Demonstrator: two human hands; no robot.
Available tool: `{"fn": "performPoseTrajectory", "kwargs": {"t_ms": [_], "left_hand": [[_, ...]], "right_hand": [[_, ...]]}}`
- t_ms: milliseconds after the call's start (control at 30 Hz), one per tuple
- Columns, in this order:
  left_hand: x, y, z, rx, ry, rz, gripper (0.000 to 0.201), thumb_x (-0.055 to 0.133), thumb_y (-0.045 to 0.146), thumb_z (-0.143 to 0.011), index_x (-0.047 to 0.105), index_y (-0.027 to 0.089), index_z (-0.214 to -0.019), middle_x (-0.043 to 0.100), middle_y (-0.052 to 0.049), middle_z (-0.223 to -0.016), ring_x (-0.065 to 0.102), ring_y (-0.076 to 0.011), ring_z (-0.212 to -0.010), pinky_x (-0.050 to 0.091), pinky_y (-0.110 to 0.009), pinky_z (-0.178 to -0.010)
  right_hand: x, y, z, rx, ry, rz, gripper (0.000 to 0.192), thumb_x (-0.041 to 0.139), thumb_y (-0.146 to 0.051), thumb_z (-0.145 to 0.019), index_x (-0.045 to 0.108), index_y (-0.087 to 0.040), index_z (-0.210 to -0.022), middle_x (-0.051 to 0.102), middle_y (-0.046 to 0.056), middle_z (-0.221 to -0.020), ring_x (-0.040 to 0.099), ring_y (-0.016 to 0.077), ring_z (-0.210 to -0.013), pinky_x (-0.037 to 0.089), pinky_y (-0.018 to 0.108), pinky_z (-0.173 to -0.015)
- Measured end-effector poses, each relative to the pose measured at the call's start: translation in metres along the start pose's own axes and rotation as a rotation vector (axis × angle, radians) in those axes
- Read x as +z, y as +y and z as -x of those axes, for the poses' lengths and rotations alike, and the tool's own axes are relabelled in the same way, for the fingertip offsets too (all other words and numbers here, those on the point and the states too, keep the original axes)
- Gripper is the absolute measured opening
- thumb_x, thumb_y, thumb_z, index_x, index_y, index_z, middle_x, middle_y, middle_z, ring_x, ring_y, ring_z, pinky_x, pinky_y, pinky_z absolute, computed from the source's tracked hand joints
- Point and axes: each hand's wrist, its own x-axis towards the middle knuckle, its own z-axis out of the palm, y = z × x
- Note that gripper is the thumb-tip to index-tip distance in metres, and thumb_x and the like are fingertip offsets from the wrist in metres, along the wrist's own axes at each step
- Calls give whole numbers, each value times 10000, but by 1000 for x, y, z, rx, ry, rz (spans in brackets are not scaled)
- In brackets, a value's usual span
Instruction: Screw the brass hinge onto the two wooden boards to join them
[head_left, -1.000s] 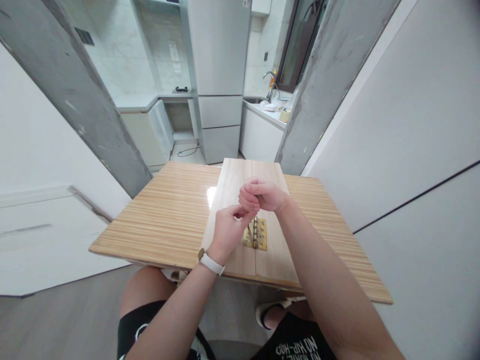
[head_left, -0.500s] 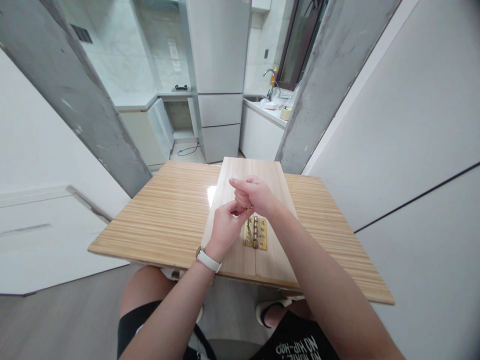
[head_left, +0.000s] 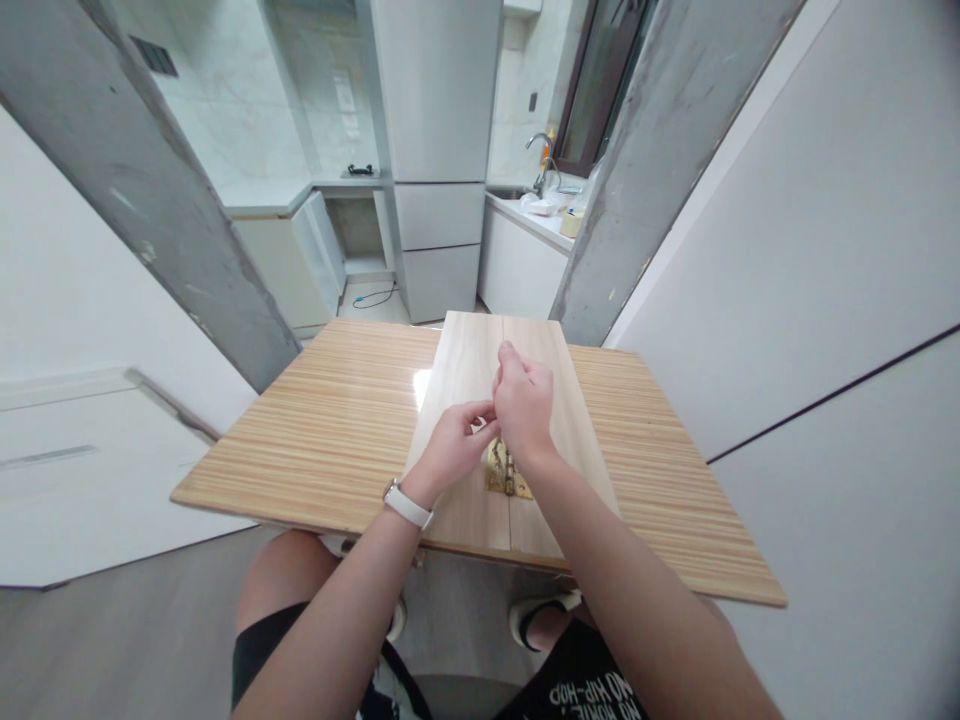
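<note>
Two pale wooden boards (head_left: 465,355) lie side by side, a narrow seam between them. A brass-coloured hinge (head_left: 496,474) spans that seam, its right part covered by my right wrist. On the hinge's left leaf lie small bits, perhaps screws, too small to make out. My right hand (head_left: 523,400) is curled into a fist above the boards, thumb up. Beside it, my left hand (head_left: 461,437) holds its thumb and fingertips in a pinch against the right hand's fingers. Whatever either hand holds is hidden.
The striped wooden table (head_left: 337,420) extends to both sides under the boards. Beyond its far edge stand a fridge (head_left: 439,100), a cabinet with a worktop (head_left: 281,265), and a sink counter with a tap (head_left: 538,160). White panels rise on either side.
My right hand has turned upright and shifted slightly right, and now hides part of the hinge. My left hand stays close by its fingers. A small golden glint between the hands is no longer visible.
</note>
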Motion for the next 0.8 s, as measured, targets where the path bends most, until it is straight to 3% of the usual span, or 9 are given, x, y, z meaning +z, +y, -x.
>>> {"fn": "performPoseTrajectory", "kwargs": {"t_ms": [100,167,267,333,467,567,667,800], "left_hand": [[-4,-4,0,5,-56,42,214,617,202,-919,808,124,-975,774,-57,-873,618,-176,-765,471,-275,-735],[-5,-4,0,-1,-66,57,210,633,231,-929,803,122,-985,771,-61,-878,626,-184,-781,473,-281,-740],[-6,0,2,-8,-51,31,212,668,296,-945,798,128,-958,764,-57,-865,633,-192,-800,463,-286,-743],[-4,1,3,-8,-31,14,227,685,331,-949,800,135,-935,768,-54,-872,636,-194,-815,461,-292,-759],[0,1,6,-32,29,22,264,740,386,-917,796,131,-878,762,-50,-854,631,-194,-807,466,-299,-765],[0,1,6,-38,33,20,313,721,415,-932,784,126,-828,727,-33,-776,604,-176,-747,451,-289,-713],[1,2,6,-27,0,61,295,700,398,-948,805,126,-904,757,-42,-826,627,-182,-771,466,-288,-723],[6,5,11,-62,78,101,262,731,367,-927,822,125,-966,806,-76,-908,688,-215,-826,518,-308,-762]], "right_hand": [[4,-4,10,-8,119,18,592,544,-536,-1000,315,-250,-535,328,-45,-482,312,112,-466,237,316,-463],[1,-4,10,-10,49,-8,593,583,-539,-980,334,-245,-529,341,-46,-474,307,108,-462,237,311,-463],[-14,-4,-3,43,-336,-92,587,688,-536,-913,393,-229,-510,386,-51,-448,307,93,-434,243,290,-451],[-26,-4,-18,84,-618,-184,547,680,-537,-923,495,-207,-528,487,-26,-469,404,105,-436,302,277,-459],[-41,-2,-43,133,-991,-277,489,704,-527,-914,653,-162,-593,665,44,-573,581,151,-506,427,279,-521],[-43,0,-48,182,-1193,-300,522,711,-543,-912,633,-167,-558,648,40,-526,570,152,-471,431,284,-518],[-41,2,-44,204,-1182,-318,622,713,-543,-923,481,-198,-461,453,-35,-392,393,92,-379,313,252,-452],[-36,2,-36,250,-1054,-338,683,734,-528,-911,349,-216,-442,306,-83,-382,246,52,-373,176,241,-422]]}}
